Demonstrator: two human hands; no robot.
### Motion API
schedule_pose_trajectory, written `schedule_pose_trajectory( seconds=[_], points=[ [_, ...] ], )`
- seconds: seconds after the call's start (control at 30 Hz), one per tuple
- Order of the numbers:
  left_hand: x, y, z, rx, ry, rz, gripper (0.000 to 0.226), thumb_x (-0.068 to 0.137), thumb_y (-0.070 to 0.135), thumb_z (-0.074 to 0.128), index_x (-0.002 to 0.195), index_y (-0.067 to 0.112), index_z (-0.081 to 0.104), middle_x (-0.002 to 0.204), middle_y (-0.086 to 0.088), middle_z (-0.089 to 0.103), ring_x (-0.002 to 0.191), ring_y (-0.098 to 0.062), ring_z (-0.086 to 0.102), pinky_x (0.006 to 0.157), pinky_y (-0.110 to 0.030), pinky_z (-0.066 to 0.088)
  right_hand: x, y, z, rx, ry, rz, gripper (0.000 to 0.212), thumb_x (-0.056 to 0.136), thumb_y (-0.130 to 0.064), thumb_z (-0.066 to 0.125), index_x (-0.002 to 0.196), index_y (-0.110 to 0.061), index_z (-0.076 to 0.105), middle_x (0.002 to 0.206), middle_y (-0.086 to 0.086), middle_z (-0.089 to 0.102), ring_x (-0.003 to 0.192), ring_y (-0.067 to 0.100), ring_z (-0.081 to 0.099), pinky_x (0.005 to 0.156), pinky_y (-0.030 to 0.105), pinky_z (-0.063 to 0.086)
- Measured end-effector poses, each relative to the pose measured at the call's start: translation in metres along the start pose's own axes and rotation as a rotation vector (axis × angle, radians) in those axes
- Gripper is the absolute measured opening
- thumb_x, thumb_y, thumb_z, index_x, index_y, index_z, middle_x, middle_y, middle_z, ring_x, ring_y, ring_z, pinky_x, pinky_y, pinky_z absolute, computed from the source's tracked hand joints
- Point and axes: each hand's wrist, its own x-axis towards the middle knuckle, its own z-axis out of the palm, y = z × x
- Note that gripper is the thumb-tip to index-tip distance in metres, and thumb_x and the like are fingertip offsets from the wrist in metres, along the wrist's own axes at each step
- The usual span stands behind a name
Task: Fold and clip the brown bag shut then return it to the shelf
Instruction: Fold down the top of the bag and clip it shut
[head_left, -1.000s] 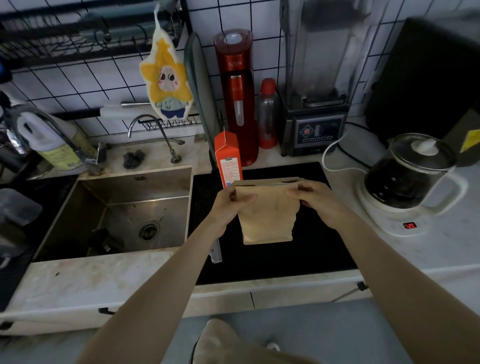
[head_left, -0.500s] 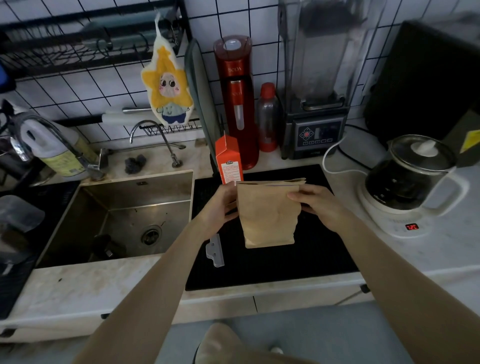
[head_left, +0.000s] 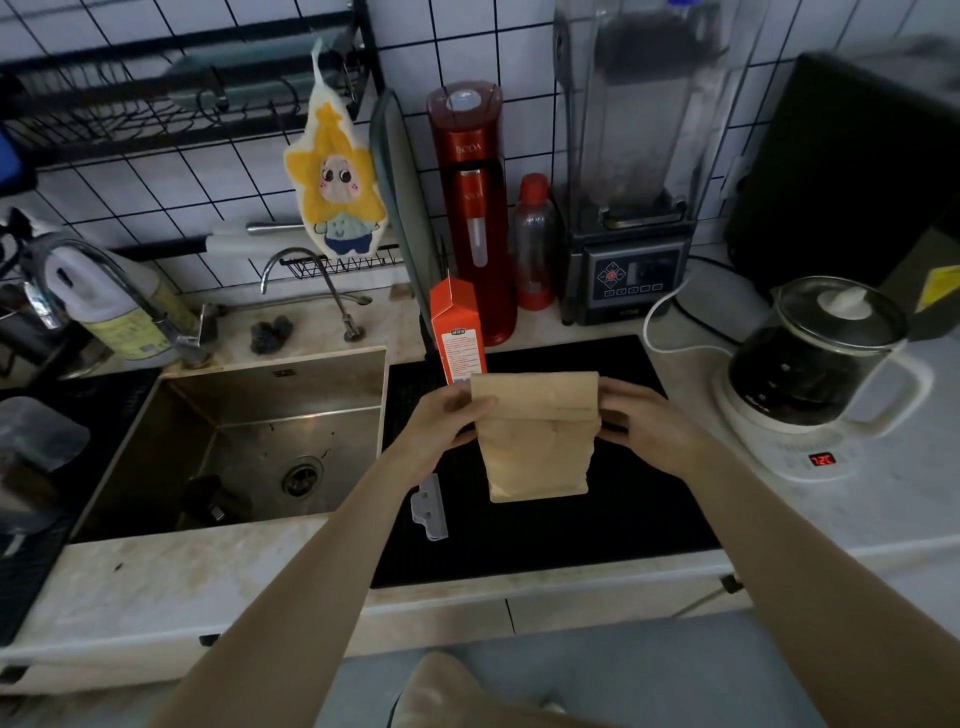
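The brown paper bag (head_left: 537, 447) stands upright on the black mat (head_left: 571, 525), its top folded over into a flat band. My left hand (head_left: 441, 423) pinches the fold's left end and my right hand (head_left: 647, 423) holds the right end. A pale grey plastic clip (head_left: 430, 506) lies flat on the mat just left of the bag, below my left wrist, touched by neither hand.
An orange carton (head_left: 457, 332) stands right behind the bag. A steel sink (head_left: 244, 441) lies to the left, a glass kettle (head_left: 826, 364) on its base to the right. Red soda maker (head_left: 470, 208), bottle (head_left: 532, 244) and blender (head_left: 631, 171) line the tiled wall.
The bag's top edge has been folded down into a wider flat band. Both hands stayed at the top corners. The clip, earlier hidden under my left arm, now shows.
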Motion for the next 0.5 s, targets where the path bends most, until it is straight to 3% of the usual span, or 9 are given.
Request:
schedule_pose_trajectory(
  seconds=[0.1, 0.2, 0.3, 0.5],
  points=[
    [0.002, 0.000, 0.003, 0.016, 0.055, 0.005, 0.029, 0.092, 0.019, 0.076, 0.121, 0.016, 0.073, 0.119, -0.003, 0.076, 0.112, -0.018, 0.072, 0.086, -0.028, 0.060, 0.000, -0.003, -0.005, 0.091, -0.015, -0.009, 0.037, 0.097, -0.033, 0.051, 0.127, -0.032, 0.072, 0.132, -0.001, 0.070, 0.128, 0.020, 0.060, 0.102, 0.039, 0.047],
    [0.002, 0.000, 0.008, 0.029, 0.089, 0.018, 0.030, 0.091, 0.015, 0.076, 0.120, 0.010, 0.072, 0.118, -0.006, 0.076, 0.111, -0.020, 0.072, 0.091, -0.031, 0.060, 0.000, -0.012, -0.002, -0.090, -0.045, -0.048, 0.039, 0.093, -0.052, 0.061, 0.128, -0.038, 0.070, 0.134, -0.007, 0.069, 0.132, 0.016, 0.057, 0.111, 0.041, 0.040],
    [0.003, 0.002, 0.011, 0.043, 0.097, 0.031, 0.032, 0.089, 0.013, 0.078, 0.120, 0.009, 0.072, 0.119, -0.008, 0.076, 0.111, -0.021, 0.072, 0.095, -0.034, 0.059, 0.001, -0.015, 0.004, -0.253, -0.094, -0.086, 0.048, 0.079, -0.042, 0.083, 0.124, -0.030, 0.073, 0.124, -0.003, 0.075, 0.119, 0.014, 0.068, 0.106, 0.037, 0.047],
    [0.007, 0.001, 0.007, 0.077, 0.057, 0.033, 0.028, 0.087, 0.019, 0.081, 0.115, 0.020, 0.076, 0.115, 0.000, 0.078, 0.108, -0.016, 0.074, 0.093, -0.029, 0.060, 0.011, -0.010, 0.006, -0.255, 0.000, -0.118, 0.034, 0.082, -0.024, 0.084, 0.114, -0.013, 0.078, 0.109, 0.006, 0.080, 0.106, 0.019, 0.075, 0.104, 0.041, 0.053]
  ],
)
